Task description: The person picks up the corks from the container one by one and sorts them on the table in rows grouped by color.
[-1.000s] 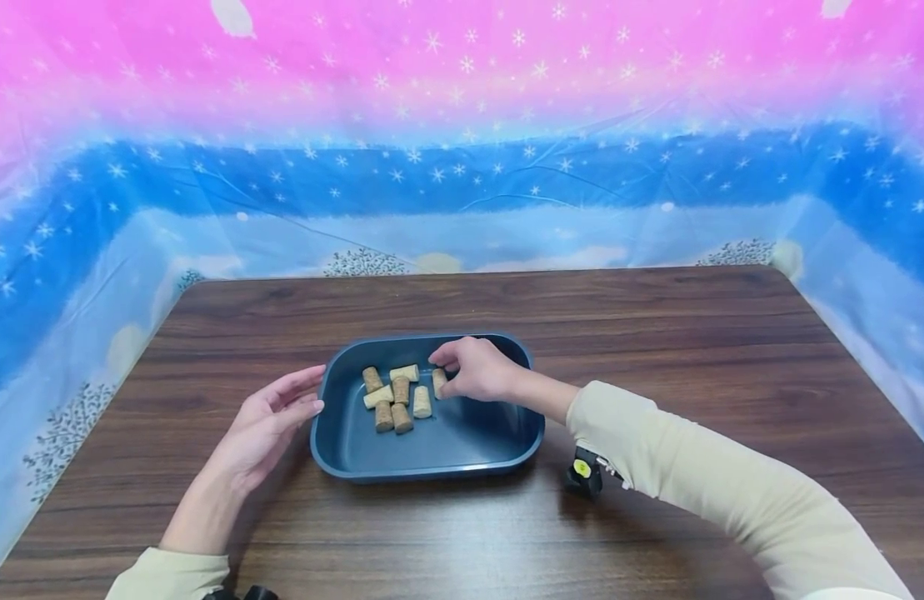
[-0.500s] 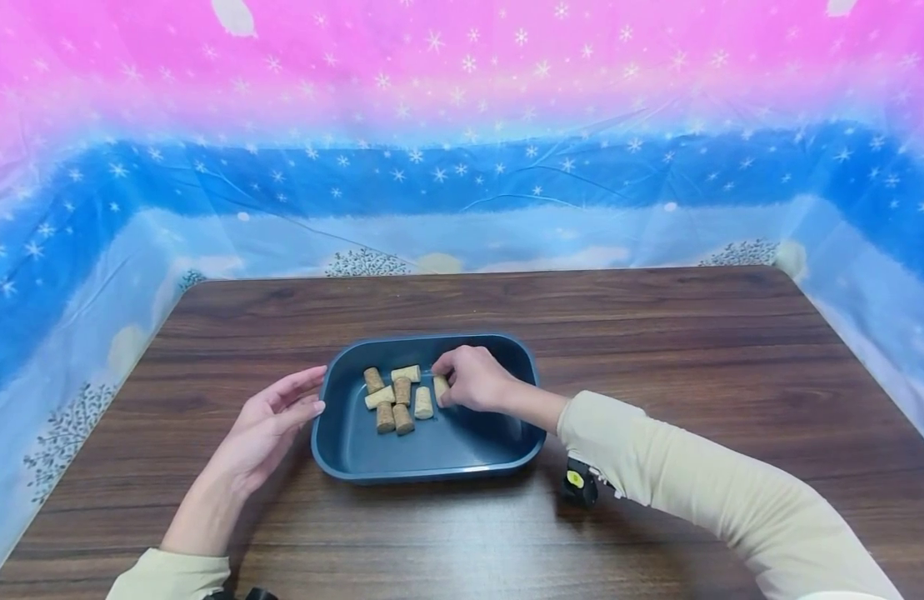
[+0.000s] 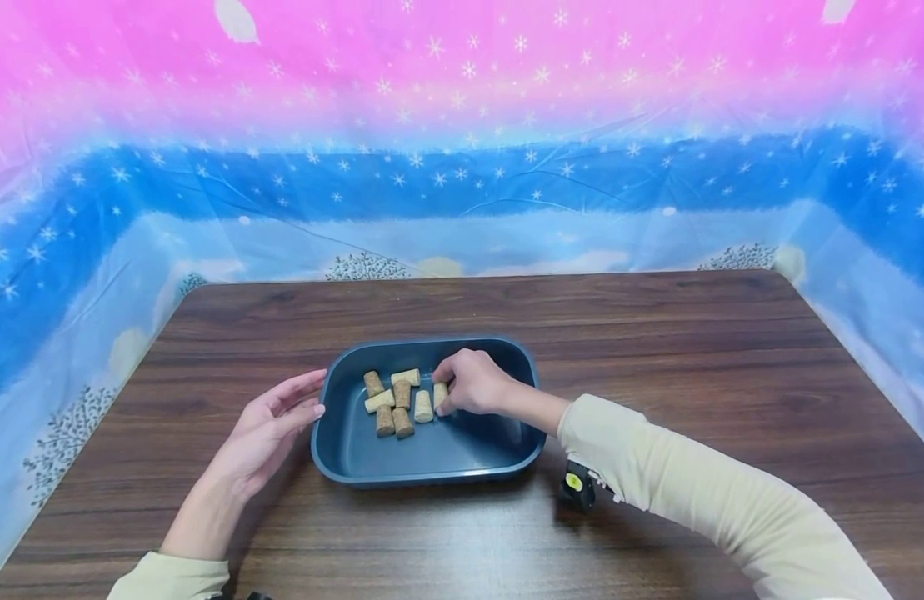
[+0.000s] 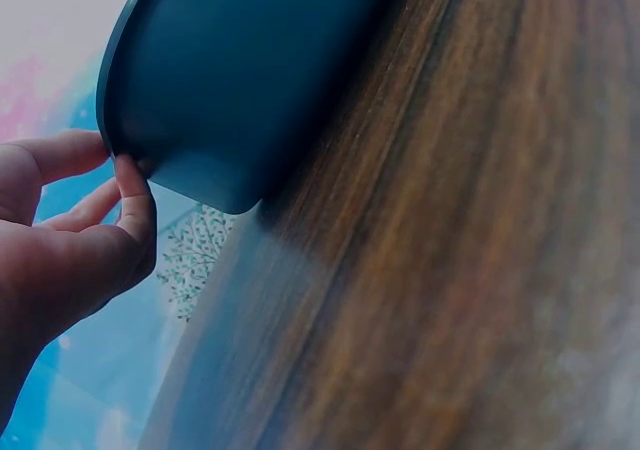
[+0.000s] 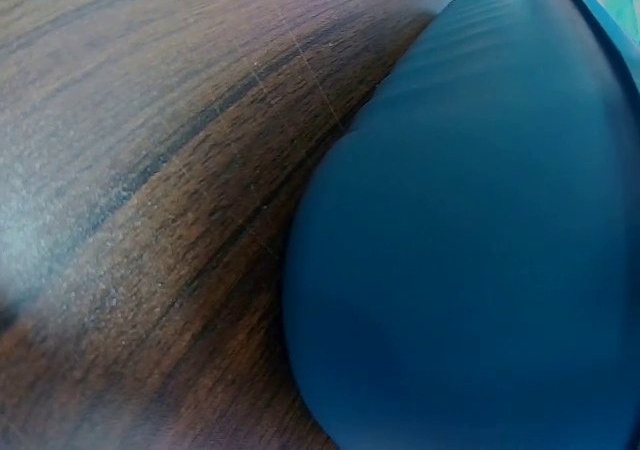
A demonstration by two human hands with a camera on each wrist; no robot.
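Note:
A blue rectangular box (image 3: pixel 432 477) with rounded corners stands on the table. Inside it, several corks lie in a loose cluster left of centre, some pale, some darker brown. My right hand (image 3: pixel 478 382) reaches over the right side and pinches a pale cork (image 3: pixel 441 395) between thumb and fingers, just right of another pale cork (image 3: pixel 422 406). At the box's left end, the fingertips of my left hand (image 3: pixel 262 429) touch the rim, fingers fairly straight. The left wrist view shows that hand (image 4: pixel 75 245) at the box's outer wall (image 4: pixel 240 80). Only the box's outside (image 5: pixel 460 250) fills the right wrist view; the right hand is hidden there.
The dark wood-grain table (image 3: pixel 619 333) extends around the box on every side. Behind it hangs a pink and blue snowflake cloth (image 3: pixel 462 183). A small black wrist camera (image 3: pixel 577 485) hangs under the right sleeve, close to the box's right end.
My right hand has come slightly down toward the near side, and its fingers have drawn in around the cork, which now shows a paler side. The left hand keeps its place.

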